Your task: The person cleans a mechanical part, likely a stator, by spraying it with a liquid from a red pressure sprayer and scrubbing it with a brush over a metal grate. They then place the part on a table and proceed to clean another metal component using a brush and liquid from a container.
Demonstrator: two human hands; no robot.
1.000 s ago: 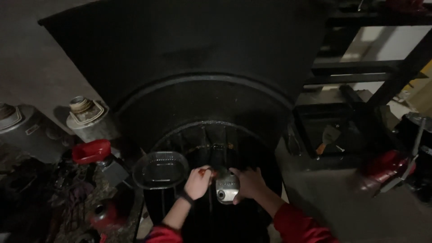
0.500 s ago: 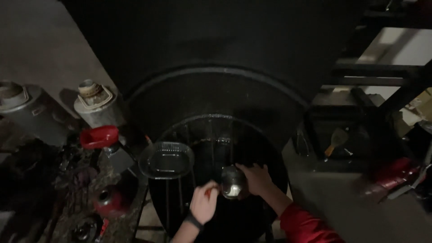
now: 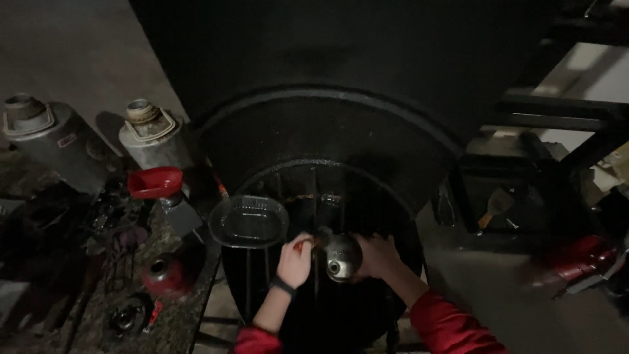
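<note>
Hands (image 3: 334,259) gripping metal part (image 3: 341,257), details murky

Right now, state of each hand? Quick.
Left hand: closed on a small reddish object; its kind cannot be told.
Right hand: grip on the side of the round metal part.

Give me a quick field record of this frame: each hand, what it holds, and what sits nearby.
left hand: pinches a small reddish item, too dim to identify
right hand: grips a round shiny metal part
work surface: black grated round opening
nearby left: black plastic tray, red funnel, two grey metal canisters
</note>
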